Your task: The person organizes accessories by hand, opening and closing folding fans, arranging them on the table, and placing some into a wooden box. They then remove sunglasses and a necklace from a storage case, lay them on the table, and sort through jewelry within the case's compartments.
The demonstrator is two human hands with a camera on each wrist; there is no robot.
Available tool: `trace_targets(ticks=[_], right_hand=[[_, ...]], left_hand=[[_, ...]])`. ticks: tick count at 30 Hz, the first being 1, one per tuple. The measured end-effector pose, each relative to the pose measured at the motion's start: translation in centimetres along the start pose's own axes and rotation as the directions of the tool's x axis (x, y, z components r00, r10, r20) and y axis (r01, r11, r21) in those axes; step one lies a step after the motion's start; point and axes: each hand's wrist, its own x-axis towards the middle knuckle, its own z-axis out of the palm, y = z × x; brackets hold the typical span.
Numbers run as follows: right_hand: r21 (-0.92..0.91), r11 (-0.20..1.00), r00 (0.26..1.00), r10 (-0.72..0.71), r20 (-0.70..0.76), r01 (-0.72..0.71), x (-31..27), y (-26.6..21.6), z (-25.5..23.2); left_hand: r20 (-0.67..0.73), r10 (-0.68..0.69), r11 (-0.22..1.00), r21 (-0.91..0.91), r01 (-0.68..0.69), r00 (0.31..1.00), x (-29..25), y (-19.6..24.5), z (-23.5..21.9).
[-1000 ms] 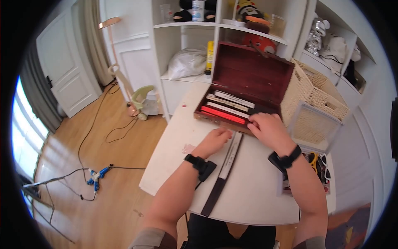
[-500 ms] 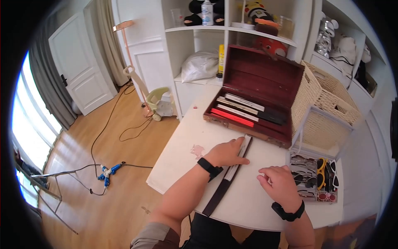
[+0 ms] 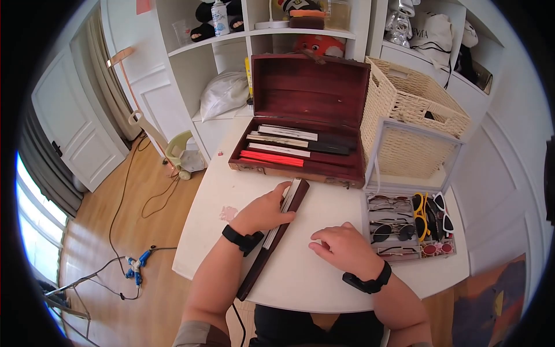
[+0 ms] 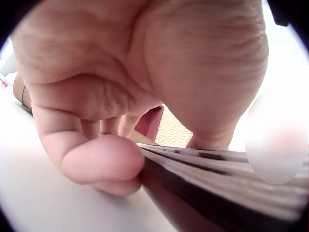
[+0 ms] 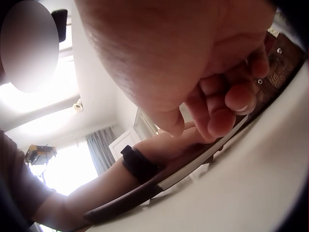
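Observation:
A long folded hand fan [image 3: 252, 276], with a dark wine-red guard and white leaves, slants across the white table [image 3: 300, 280]. My left hand [image 3: 261, 213] grips its far half, thumb on the right side and fingers on the left. The left wrist view shows curled fingers against the edge of the fan's layered folds [image 4: 217, 176]. My right hand [image 3: 346, 250] holds nothing and hangs loosely curled over the table, right of the fan. Beyond both hands stands an open dark red case [image 3: 312, 87] with several folded fans inside, among them a red fan [image 3: 272, 159].
At the right of the table lies an open clear-lidded box [image 3: 404, 254] with several pairs of glasses. Behind it is a woven basket [image 3: 428, 110]. White shelves [image 3: 306, 34] stand at the back. On the floor to the left are cables and a blue-white plug splitter [image 3: 134, 267].
My right hand has come back from the case's front right edge to over the table. My left hand has taken hold of the fan, which is now tipped with its dark guard facing right.

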Motion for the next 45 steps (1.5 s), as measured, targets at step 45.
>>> trace_targets(ticks=[45], right_hand=[[0.57, 0.761, 0.946, 0.185, 0.266, -0.309, 0.4, -0.1, 0.7]], left_hand=[[-0.506, -0.074, 0.282, -0.837, -0.469, 0.859, 1.5, -2.5, 0.1]])
